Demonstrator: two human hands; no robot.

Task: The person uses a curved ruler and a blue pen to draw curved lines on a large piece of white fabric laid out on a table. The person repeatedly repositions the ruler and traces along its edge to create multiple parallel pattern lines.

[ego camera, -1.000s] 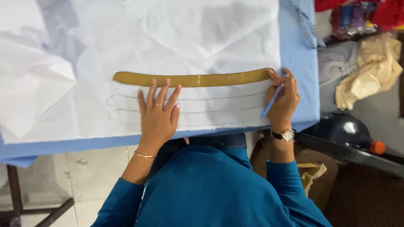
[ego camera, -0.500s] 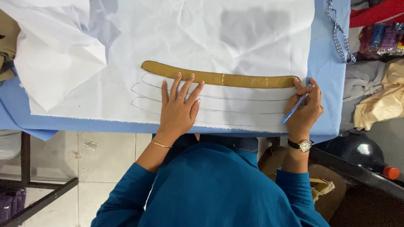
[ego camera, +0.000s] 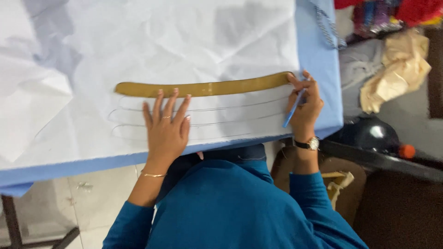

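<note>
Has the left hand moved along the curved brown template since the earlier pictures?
No. The left hand rests flat on the white fabric, fingertips at the curved brown template left of its middle, as before. Only the camera view shifted.

Pencil tip (ego camera: 295, 99) hidden by right hand (ego camera: 305, 107).

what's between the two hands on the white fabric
In the head view, between the left hand and the right hand lies white fabric with drawn curved outlines, below the tan curved template.
</note>
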